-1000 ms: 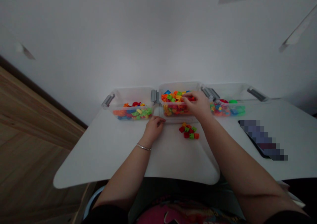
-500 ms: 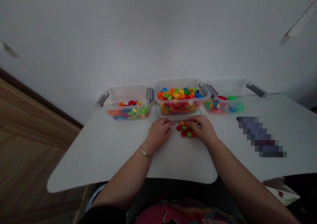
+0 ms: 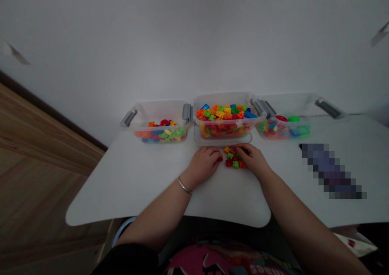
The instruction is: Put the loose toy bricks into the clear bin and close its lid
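Note:
A small pile of red, green and orange toy bricks (image 3: 233, 156) lies on the white table in front of me. My left hand (image 3: 204, 165), with a bangle at its wrist, is at the pile's left side, its fingers closed on a red toy brick (image 3: 220, 159). At the right edge of the pile is my right hand (image 3: 251, 158), fingers and thumb bent inward against the bricks. What lies between its fingertips is hidden.
Behind the pile a clear bin (image 3: 229, 123) full of colourful bricks rests on a clear lid (image 3: 197, 141). A left bin (image 3: 161, 131) and a right bin (image 3: 284, 129) hold more toy pieces. A blurred-out dark object (image 3: 332, 171) lies at the right of the table (image 3: 146, 177).
My left hand has closed on the red brick at the pile's left edge, drawing it slightly away from the others. My right hand stays by the pile. The whole view has shifted a little.

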Available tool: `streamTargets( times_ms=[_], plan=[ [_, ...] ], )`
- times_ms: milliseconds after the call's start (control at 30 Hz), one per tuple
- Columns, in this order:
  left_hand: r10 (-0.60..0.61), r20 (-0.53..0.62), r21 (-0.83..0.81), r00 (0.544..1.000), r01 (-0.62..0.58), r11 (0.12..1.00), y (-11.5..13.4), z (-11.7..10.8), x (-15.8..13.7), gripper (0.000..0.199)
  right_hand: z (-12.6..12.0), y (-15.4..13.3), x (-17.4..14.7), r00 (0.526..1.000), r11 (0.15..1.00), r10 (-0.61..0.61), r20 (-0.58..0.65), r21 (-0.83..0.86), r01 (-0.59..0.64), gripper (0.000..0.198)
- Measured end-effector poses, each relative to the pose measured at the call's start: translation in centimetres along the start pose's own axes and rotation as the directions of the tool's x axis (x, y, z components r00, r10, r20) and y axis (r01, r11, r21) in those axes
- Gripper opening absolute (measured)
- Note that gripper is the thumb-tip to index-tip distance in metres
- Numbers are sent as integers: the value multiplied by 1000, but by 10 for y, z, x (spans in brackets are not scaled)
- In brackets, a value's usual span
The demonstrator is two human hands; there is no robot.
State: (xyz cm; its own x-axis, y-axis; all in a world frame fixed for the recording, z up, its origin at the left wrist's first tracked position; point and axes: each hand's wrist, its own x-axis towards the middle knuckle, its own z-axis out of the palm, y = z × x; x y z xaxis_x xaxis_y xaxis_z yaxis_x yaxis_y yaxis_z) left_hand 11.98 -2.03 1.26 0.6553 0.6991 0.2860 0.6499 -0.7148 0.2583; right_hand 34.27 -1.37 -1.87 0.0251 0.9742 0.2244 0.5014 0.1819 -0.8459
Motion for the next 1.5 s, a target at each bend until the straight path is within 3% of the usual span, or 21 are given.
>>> streamTargets(
  times_ms=[267,333,400,467,533,600,767,933,1033,1100,1167,1333,1500],
  plan=[
    [-36,10,42,999,36,998,-4,-1,-1,14,0,4,1,999,999,-25,-20,-42,25,28],
    [5,-30,-40,1000,-6,999,-6,-3,-2,17,1,4,0,999,999,-20,-25,-41,19,28],
    [41,-149,-161,988,-65,985,-5,-9,-3,20,2,3,0,999,999,-14,-30,-32,13,28],
    [7,-347,-257,938,-103,961,-4,-19,-2,22,2,3,-1,1000,1000,-8,-27,-13,7,27],
    [-75,-530,-290,845,-97,952,-5,-34,1,23,2,4,-1,1000,1000,6,-22,15,-5,26],
    [-137,-618,-283,774,-56,957,-9,-52,9,22,0,4,-1,1000,999,18,-17,42,-17,27],
    [-163,-601,-243,782,16,970,-38,-85,46,15,-2,5,0,999,996,41,-12,74,-40,26],
    [-285,-566,-340,773,96,935,-65,-87,98,19,-2,7,0,999,992,51,-9,112,-50,27],
    [-307,-437,-314,845,176,933,-69,-84,119,17,-3,8,0,999,992,49,-20,117,-46,28],
    [-295,-352,-259,889,210,943,-69,-83,124,15,-3,7,0,999,993,45,-21,110,-42,28],
    [-296,-310,-199,903,243,949,-70,-82,126,13,-3,6,0,999,994,35,-14,102,-33,28],
    [-343,-336,-174,877,300,938,-76,-76,126,21,-4,6,-1,1000,996,25,-8,88,-24,26],
    [-251,-469,-119,847,220,968,-68,-82,119,30,-4,7,0,999,998,24,-23,64,-22,28]
  ],
)
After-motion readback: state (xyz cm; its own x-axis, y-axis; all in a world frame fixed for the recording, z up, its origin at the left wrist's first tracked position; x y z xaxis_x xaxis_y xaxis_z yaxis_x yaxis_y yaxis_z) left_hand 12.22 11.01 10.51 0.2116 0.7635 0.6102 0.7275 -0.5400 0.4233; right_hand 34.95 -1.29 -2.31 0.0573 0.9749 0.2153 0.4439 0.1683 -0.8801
